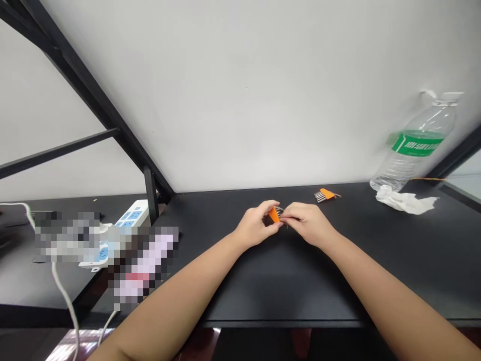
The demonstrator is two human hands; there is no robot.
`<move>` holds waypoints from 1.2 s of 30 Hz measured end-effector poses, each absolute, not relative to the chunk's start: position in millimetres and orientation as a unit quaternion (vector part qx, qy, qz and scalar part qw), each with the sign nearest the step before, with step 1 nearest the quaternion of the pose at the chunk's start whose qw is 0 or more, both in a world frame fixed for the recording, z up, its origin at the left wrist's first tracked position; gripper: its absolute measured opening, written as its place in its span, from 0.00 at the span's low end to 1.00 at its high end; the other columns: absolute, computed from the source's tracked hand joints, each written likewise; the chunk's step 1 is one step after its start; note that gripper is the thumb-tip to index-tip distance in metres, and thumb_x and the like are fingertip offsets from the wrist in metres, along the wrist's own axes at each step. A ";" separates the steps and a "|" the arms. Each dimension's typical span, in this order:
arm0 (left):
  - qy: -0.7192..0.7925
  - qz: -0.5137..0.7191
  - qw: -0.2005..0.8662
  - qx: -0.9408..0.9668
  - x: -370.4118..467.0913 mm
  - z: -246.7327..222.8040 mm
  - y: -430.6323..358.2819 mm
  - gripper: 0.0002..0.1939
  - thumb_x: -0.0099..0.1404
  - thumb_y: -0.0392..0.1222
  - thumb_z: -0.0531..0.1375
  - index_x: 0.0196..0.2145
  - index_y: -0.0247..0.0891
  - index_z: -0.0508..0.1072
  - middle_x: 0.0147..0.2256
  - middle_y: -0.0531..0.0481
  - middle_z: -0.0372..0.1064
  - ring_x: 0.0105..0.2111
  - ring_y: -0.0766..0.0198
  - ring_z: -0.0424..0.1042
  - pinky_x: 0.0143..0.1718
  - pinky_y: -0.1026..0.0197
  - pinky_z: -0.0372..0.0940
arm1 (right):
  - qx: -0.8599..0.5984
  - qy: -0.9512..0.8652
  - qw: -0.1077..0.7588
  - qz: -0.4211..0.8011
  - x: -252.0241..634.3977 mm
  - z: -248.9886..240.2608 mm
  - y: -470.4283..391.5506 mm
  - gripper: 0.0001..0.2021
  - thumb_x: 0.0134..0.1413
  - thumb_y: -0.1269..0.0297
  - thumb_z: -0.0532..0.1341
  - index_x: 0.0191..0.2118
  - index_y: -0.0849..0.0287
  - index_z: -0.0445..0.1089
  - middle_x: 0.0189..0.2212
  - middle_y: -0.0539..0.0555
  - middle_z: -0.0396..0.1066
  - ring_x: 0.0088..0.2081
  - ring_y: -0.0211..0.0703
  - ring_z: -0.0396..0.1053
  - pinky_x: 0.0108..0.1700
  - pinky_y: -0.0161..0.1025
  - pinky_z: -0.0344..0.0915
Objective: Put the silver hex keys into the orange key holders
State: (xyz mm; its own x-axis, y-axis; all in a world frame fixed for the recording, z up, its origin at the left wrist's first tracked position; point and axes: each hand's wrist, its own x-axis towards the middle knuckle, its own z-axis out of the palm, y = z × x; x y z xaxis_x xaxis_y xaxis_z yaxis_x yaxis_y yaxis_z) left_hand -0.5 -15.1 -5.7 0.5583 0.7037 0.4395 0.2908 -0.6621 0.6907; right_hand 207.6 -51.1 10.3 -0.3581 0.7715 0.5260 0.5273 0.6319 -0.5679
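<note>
Near the middle of the black table [263,296], my left hand [256,225] is closed around a small orange piece [274,214] with thin metal parts at its side. My right hand [306,220] touches it from the right, its thumb and fingertips pinched together on the thin metal parts. The details between my fingertips are too small to make out. Another orange piece [326,193] with a row of metal prongs lies on the table beyond my right hand.
A clear plastic bottle with a green label [419,144] stands at the back right, a crumpled white tissue [408,201] beside it. On the left are a white power strip [140,205], white cables, blurred items and a black metal frame [150,193]. A pale wall rises behind.
</note>
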 end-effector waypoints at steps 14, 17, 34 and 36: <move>0.360 0.353 0.204 0.839 -5.5 -0.2 -8.2 0.21 0.63 0.41 0.64 0.54 0.43 0.68 0.44 0.49 0.75 0.40 0.61 0.76 0.45 0.58 0.71 | -0.587 -0.786 0.156 0.119 199.9 -2.2 -46.0 0.06 0.56 0.71 0.58 0.31 0.58 0.72 0.36 0.55 0.70 0.34 0.43 0.69 0.36 0.39 0.62; 0.320 0.357 0.196 0.855 -5.7 0.5 -7.5 0.14 0.65 0.37 0.61 0.49 0.43 0.72 0.47 0.49 0.74 0.43 0.62 0.75 0.46 0.59 0.70 | -0.623 -0.770 0.081 0.106 198.9 3.2 -49.5 0.07 0.51 0.74 0.57 0.25 0.58 0.67 0.32 0.55 0.69 0.29 0.41 0.66 0.30 0.38 0.56; 0.289 0.366 0.133 0.874 -3.1 3.0 -15.0 0.14 0.67 0.38 0.61 0.50 0.42 0.69 0.52 0.44 0.70 0.48 0.59 0.74 0.49 0.56 0.71 | -0.467 -0.835 0.278 0.083 215.6 15.9 -55.7 0.06 0.59 0.73 0.56 0.32 0.56 0.65 0.29 0.49 0.64 0.30 0.38 0.63 0.34 0.37 0.59; 0.295 0.373 0.147 0.867 -3.0 2.3 -15.0 0.16 0.67 0.38 0.61 0.52 0.42 0.67 0.51 0.45 0.71 0.47 0.59 0.74 0.49 0.55 0.71 | -0.469 -0.839 0.267 0.067 216.4 14.6 -55.9 0.07 0.61 0.72 0.56 0.32 0.56 0.67 0.29 0.50 0.64 0.30 0.39 0.63 0.34 0.37 0.59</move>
State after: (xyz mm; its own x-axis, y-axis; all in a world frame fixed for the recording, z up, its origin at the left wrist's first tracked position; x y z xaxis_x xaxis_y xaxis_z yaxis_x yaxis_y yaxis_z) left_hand -3.0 -15.0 2.3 0.5482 0.6210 0.5602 0.4015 -0.7830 0.4750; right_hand 216.4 -55.9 14.6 -0.4178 0.8232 0.3844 0.7517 0.5509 -0.3627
